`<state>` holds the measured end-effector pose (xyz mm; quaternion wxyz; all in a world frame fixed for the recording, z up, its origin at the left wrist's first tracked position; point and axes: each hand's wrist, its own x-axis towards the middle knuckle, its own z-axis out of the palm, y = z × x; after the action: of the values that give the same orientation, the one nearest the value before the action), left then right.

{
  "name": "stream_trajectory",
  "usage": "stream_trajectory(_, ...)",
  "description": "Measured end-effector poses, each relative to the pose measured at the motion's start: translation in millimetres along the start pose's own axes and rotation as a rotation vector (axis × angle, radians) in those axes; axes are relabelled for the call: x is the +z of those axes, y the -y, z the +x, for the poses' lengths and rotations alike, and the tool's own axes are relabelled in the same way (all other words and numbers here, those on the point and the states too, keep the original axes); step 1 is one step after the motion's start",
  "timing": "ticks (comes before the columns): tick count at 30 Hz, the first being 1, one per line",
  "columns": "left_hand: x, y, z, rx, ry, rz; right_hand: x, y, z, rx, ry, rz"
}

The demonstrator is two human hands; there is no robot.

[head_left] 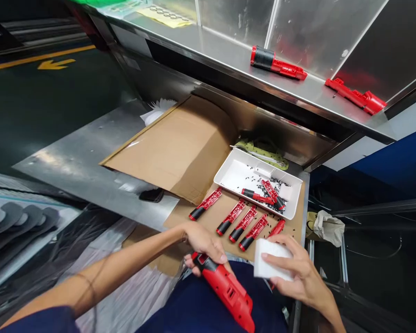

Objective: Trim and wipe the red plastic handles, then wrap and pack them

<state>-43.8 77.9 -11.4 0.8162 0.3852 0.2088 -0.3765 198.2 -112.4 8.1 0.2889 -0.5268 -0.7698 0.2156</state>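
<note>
My left hand [203, 243] is closed round the black end of a red plastic tool housing [227, 289] that slants down toward my lap. My right hand [296, 273] grips a small white block [272, 264], perhaps a sponge or box, just right of the housing. Ahead of both hands, several red and black housing halves [242, 224] lie in a row on brown cardboard [180, 148]. One more of these parts [205, 204] lies apart to the left.
A white tray [235, 173] behind the row holds small black screws and two or three red parts. On the steel shelf [229, 55] above lie a red and black part [275, 63] and a red part [357, 96]. Dark stacked pieces [17, 222] sit far left.
</note>
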Motion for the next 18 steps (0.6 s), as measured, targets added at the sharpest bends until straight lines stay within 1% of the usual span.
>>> stream_trajectory(2, 1.7, -7, 4, -0.063, -0.14, -0.208, 9, 3, 6, -0.066, 0.046, 0.056)
stream_trajectory(4, 3.8, -12, 7, -0.11, -0.272, -0.408, 16, 8, 7, -0.1, 0.083, 0.08)
stream_trajectory(5, 4.1, -14, 8, -0.124, -0.31, -0.48, 18, 10, 5, -0.108, 0.098, 0.085)
stream_trajectory(6, 3.9, -14, 10, -0.135, -0.32, -0.523, 19, 12, 1, -0.109, 0.11, 0.084)
stream_trajectory(7, 3.0, -14, 12, -0.145, -0.307, -0.535, 19, 13, -2, -0.108, 0.116, 0.08)
stream_trajectory(9, 0.0, -12, 16, -0.156, -0.229, -0.476, 19, 13, -8, -0.111, 0.1, 0.065)
stream_trajectory(12, -4.6, -10, 22, -0.135, -0.046, -0.266, 21, 12, -9, -0.135, 0.048, 0.035)
stream_trajectory(13, -5.3, -9, 22, -0.128, 0.004, -0.205, 21, 12, -9, -0.142, 0.04, 0.026)
stream_trajectory(14, -5.7, -9, 22, -0.122, 0.028, -0.169, 22, 13, -9, -0.141, 0.043, 0.017)
stream_trajectory(15, -5.6, -10, 22, -0.126, 0.025, -0.159, 22, 13, -9, -0.134, 0.054, 0.011)
stream_trajectory(18, -5.1, -12, 21, -0.117, -0.076, -0.206, 22, 15, -12, -0.11, 0.071, 0.001)
